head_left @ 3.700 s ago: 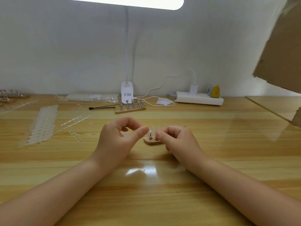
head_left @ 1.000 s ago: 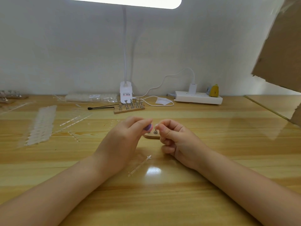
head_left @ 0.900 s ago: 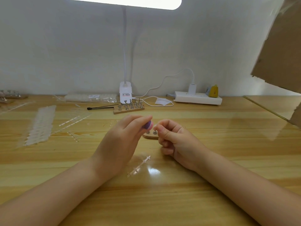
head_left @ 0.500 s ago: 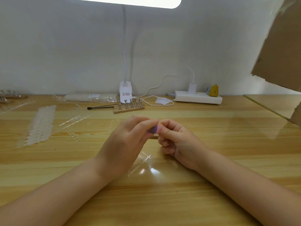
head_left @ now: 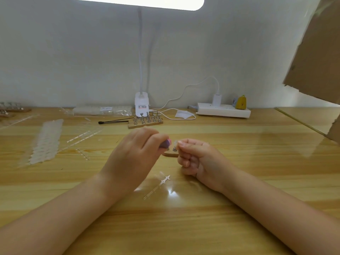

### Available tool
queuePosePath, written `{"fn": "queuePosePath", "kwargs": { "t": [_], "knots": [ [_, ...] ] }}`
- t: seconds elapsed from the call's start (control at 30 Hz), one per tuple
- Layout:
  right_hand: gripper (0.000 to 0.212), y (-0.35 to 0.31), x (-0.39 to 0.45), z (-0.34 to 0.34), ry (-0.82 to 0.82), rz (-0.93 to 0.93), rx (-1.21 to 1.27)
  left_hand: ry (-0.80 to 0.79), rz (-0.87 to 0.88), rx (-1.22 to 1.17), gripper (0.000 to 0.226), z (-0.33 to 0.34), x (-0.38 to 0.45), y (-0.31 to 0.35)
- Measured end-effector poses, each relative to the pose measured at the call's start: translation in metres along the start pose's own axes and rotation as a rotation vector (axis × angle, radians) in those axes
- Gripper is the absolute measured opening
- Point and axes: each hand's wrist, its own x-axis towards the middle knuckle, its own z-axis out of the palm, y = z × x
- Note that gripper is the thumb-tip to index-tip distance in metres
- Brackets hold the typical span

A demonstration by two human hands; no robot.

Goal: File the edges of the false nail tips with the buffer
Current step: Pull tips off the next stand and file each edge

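My left hand (head_left: 137, 157) grips a small purple and pink buffer (head_left: 166, 144) between thumb and fingers; only its tip shows. My right hand (head_left: 197, 157) pinches a clear false nail tip (head_left: 175, 143) at its fingertips, just right of the buffer. Buffer and nail tip are very close; contact is unclear. Behind them a small wooden stand (head_left: 171, 153) with a metal peg lies on the table. An empty clear sprue strip (head_left: 157, 186) lies in front of my hands.
A wooden holder with several metal pegs (head_left: 146, 121) and a black-tipped brush (head_left: 113, 122) lie behind. Sheets of clear nail tips (head_left: 47, 140) spread at left. A lamp base (head_left: 141, 105), cable and power strip (head_left: 223, 111) stand at the back.
A clear sprue strip has appeared on the table since the earliest frame. The buffer tip slid toward the nail tip and back a little left. My right hand stays put.
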Motion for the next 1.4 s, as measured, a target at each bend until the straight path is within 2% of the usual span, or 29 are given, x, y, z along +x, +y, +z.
{"fn": "queuePosePath", "kwargs": {
  "t": [0.13,0.3,0.47,0.57,0.63,0.7,0.87,0.97,1.03,1.13,1.4],
  "knots": [
    [0.008,0.000,-0.002,0.001,-0.054,-0.015,-0.041,0.002,0.174,0.023,0.022,0.004,0.002,0.010],
    [0.006,-0.002,-0.001,-0.002,-0.073,0.018,-0.039,-0.027,-0.051,-0.030,0.016,-0.002,0.002,-0.003],
    [0.010,0.001,0.000,-0.003,-0.083,-0.029,-0.009,-0.017,-0.006,-0.223,0.025,0.002,0.004,0.015],
    [0.006,0.002,0.000,-0.005,-0.100,-0.040,0.019,-0.075,-0.107,-0.200,0.030,0.002,0.001,0.012],
    [0.007,0.003,0.000,-0.005,-0.112,-0.053,0.010,-0.050,-0.179,-0.233,0.030,0.002,0.001,0.010],
    [0.009,0.005,0.001,-0.004,-0.117,-0.065,-0.009,-0.016,-0.185,-0.295,0.032,0.002,0.003,0.012],
    [0.010,0.004,0.001,-0.004,-0.080,-0.065,0.022,-0.087,-0.210,-0.274,0.036,0.002,0.000,0.013],
    [0.011,0.005,0.001,-0.003,-0.072,-0.078,-0.006,-0.023,-0.197,-0.315,0.033,0.001,0.001,0.012],
    [0.010,0.004,0.001,-0.003,-0.063,-0.073,-0.014,-0.044,-0.174,-0.315,0.031,0.004,0.001,0.013],
    [0.008,0.002,0.000,-0.005,-0.046,-0.042,0.019,-0.115,-0.243,-0.276,0.028,0.006,-0.003,0.011],
    [0.014,-0.001,0.002,-0.002,0.036,0.037,0.157,-0.093,-0.291,-0.268,0.030,0.006,-0.004,0.010]
  ]
}}
